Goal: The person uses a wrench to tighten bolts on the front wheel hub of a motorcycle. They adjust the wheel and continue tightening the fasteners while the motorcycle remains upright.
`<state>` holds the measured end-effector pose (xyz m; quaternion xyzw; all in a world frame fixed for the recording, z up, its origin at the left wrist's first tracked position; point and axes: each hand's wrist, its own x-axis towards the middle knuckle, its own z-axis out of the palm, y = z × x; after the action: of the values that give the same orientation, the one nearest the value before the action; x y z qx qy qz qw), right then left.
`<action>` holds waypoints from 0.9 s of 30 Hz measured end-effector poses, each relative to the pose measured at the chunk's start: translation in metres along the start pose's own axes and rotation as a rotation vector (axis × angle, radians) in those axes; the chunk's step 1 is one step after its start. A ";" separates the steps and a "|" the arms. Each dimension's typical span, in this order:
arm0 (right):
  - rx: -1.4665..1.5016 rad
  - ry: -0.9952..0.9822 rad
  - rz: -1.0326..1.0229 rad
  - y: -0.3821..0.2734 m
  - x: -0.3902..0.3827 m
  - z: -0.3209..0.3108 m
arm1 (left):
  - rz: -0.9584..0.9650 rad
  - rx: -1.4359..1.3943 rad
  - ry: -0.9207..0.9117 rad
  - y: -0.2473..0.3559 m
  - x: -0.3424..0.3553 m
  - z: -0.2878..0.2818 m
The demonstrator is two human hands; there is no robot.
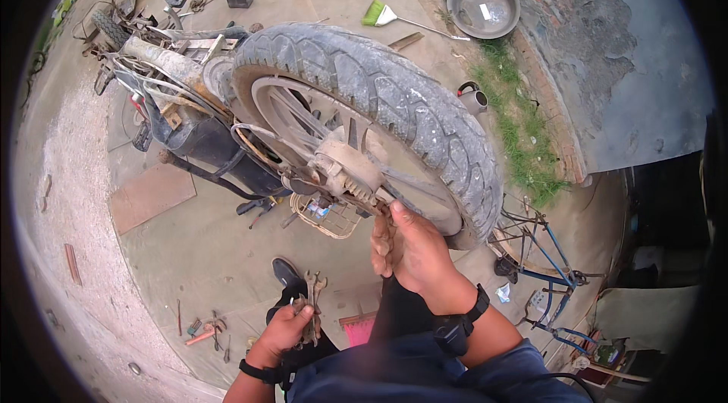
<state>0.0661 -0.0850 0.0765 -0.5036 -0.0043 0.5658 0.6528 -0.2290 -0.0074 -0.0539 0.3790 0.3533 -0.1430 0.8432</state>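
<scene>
A dusty motorbike wheel [457,145] with a knobbly tyre is raised beside its battered frame [193,141]; its hub [345,160] has a toothed part underneath. My right hand [409,247] is at the axle just below the hub, thumb up and fingers curled; what they grip is hidden. My left hand [287,327], lower and to the left, is closed around several metal wrenches [315,289], held upright over my legs.
Scattered tools [208,331] lie at lower left, near a brown board [152,198]. A wire basket [334,225] sits beneath the wheel. A blue bicycle frame [557,278] is at right. A broom [375,12], a basin [462,1] and a metal pot [474,102] are beyond.
</scene>
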 end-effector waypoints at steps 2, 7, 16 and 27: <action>-0.004 0.041 -0.008 0.003 0.000 0.001 | -0.041 0.026 0.035 0.018 -0.014 0.003; -0.261 0.099 -0.113 0.004 0.000 0.004 | -0.054 0.061 0.103 0.046 -0.033 0.010; -1.048 0.214 -0.735 0.010 0.006 -0.005 | -0.027 0.103 0.149 0.059 -0.042 0.026; -0.345 0.107 -0.121 0.011 0.001 -0.005 | -0.028 0.114 0.169 0.065 -0.042 0.036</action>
<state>0.0616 -0.0890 0.0665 -0.6362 -0.0969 0.4890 0.5889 -0.2084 0.0085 0.0272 0.4323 0.4196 -0.1421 0.7854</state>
